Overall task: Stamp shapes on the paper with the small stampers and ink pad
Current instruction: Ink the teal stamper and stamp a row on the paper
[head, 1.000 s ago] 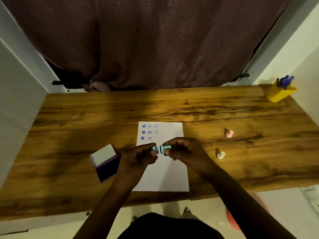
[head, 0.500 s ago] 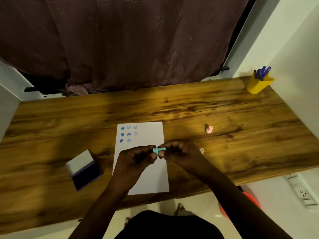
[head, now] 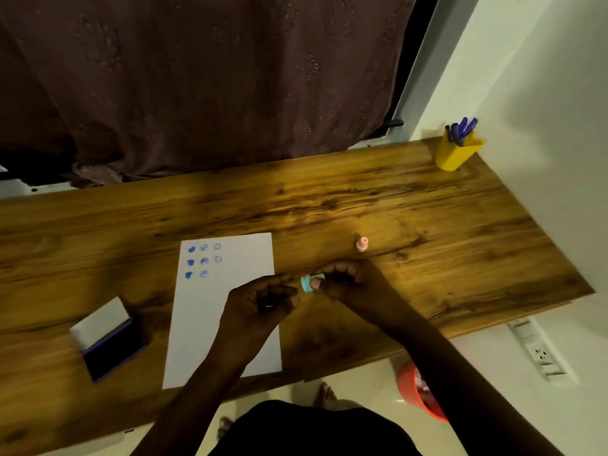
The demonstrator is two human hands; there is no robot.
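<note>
1. While gripped by the right hand between thumb and fingers, the teal stamper hangs above the desk, just beside the paper's right edge.
2. Left hand: curled closed over the paper; contents cannot be told.
3. Blue prints: paper's 11 o'clock corner.
4. Ink pad, open: 9 o'clock of the paper.
5. Pink stamper: 12 o'clock of the right hand.

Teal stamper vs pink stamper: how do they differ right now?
The teal stamper is pinched in the right hand, lying sideways off the surface; the pink stamper stands upright on the table, untouched. The teal one sits beside the paper edge, close to the left hand; the pink one is farther back and to the right. Both are small pastel stampers.
</note>
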